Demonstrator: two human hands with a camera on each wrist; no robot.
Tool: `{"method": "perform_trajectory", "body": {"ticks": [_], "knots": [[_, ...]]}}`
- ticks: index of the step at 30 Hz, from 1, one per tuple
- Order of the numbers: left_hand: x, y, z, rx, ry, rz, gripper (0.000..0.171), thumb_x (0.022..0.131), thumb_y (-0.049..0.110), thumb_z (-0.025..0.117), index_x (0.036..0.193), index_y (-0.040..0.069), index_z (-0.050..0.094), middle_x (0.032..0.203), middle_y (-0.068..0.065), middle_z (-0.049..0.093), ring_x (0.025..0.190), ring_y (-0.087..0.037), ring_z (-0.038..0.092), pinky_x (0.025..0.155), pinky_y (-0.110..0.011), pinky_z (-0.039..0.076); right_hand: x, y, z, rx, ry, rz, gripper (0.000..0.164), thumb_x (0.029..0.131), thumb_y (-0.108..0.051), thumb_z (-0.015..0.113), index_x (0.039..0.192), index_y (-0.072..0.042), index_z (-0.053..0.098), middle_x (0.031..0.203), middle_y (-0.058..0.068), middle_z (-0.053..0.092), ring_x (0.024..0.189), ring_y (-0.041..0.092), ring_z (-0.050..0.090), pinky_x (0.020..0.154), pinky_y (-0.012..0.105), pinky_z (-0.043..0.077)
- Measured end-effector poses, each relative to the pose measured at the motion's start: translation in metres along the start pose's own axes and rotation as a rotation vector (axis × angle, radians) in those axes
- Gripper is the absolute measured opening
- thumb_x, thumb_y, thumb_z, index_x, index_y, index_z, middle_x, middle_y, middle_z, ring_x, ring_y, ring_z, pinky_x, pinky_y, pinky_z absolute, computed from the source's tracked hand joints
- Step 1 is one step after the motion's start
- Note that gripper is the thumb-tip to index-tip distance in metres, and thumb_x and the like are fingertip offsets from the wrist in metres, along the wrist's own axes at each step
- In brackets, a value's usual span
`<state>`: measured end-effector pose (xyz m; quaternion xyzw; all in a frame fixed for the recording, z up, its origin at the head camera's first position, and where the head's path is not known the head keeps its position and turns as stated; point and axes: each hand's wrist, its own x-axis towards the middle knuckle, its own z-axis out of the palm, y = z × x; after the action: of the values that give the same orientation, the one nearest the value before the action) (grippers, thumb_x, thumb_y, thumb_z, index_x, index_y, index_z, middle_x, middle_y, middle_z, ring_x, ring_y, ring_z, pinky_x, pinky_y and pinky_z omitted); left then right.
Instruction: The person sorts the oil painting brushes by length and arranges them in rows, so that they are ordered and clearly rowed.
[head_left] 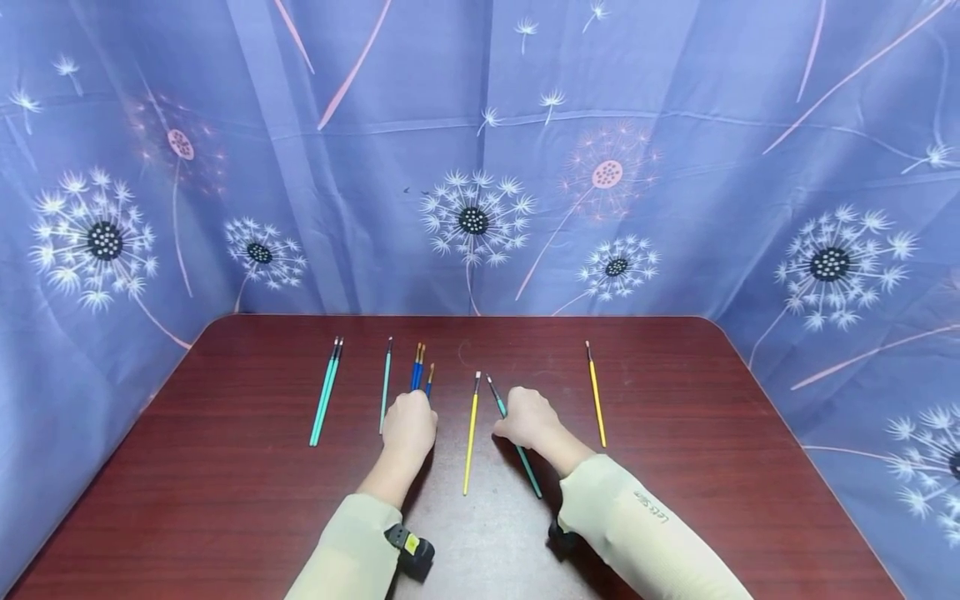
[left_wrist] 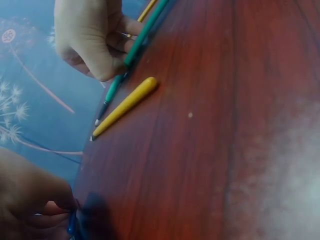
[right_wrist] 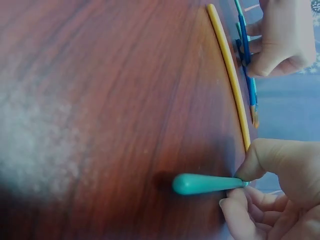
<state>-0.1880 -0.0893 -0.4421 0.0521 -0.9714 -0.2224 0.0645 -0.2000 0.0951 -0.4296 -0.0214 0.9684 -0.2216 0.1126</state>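
Note:
My left hand (head_left: 410, 421) is at the blue paintbrushes (head_left: 416, 368), its fingers pinching a blue paintbrush (right_wrist: 245, 50) by the handle. The hand hides the handles' lower parts in the head view; the bristles point to the far side. My right hand (head_left: 531, 419) pinches a teal paintbrush (head_left: 529, 475) between thumb and fingers (right_wrist: 235, 212). That brush slants, with its white-tipped head (head_left: 491, 382) at the far left and its handle end toward me. Between both hands a yellow paintbrush (head_left: 471, 442) lies on the table, touched by neither.
Two teal paintbrushes (head_left: 326, 396) lie side by side at the left, and another teal paintbrush (head_left: 386, 383) is just left of my left hand. A second yellow paintbrush (head_left: 596, 400) lies right of my right hand. Behind the brown table (head_left: 225, 467) hangs a blue dandelion-print curtain (head_left: 375, 208).

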Motion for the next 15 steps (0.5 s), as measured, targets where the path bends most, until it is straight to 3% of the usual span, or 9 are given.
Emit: {"method": "perform_trajectory", "body": {"ticks": [7, 15], "knots": [[0.006, 0.005, 0.006, 0.064, 0.064, 0.044, 0.015, 0.085, 0.004, 0.058, 0.079, -0.006, 0.066, 0.073, -0.021, 0.063, 0.064, -0.034, 0.066, 0.049, -0.041, 0.052, -0.001, -0.001, 0.001, 0.011, 0.018, -0.012, 0.030, 0.074, -0.019, 0.070, 0.061, -0.013, 0.044, 0.052, -0.003, 0.036, 0.047, 0.015, 0.040, 0.043, 0.027, 0.034], [0.017, 0.007, 0.007, 0.109, 0.092, 0.045, 0.018, 0.087, 0.001, 0.053, 0.082, -0.007, 0.068, 0.076, -0.021, 0.063, 0.069, -0.036, 0.066, 0.055, -0.044, 0.054, -0.002, 0.002, -0.001, 0.077, 0.012, -0.001, 0.035, 0.073, -0.016, 0.069, 0.052, -0.015, 0.042, 0.043, -0.006, 0.036, 0.038, 0.010, 0.041, 0.041, 0.022, 0.036]]}}
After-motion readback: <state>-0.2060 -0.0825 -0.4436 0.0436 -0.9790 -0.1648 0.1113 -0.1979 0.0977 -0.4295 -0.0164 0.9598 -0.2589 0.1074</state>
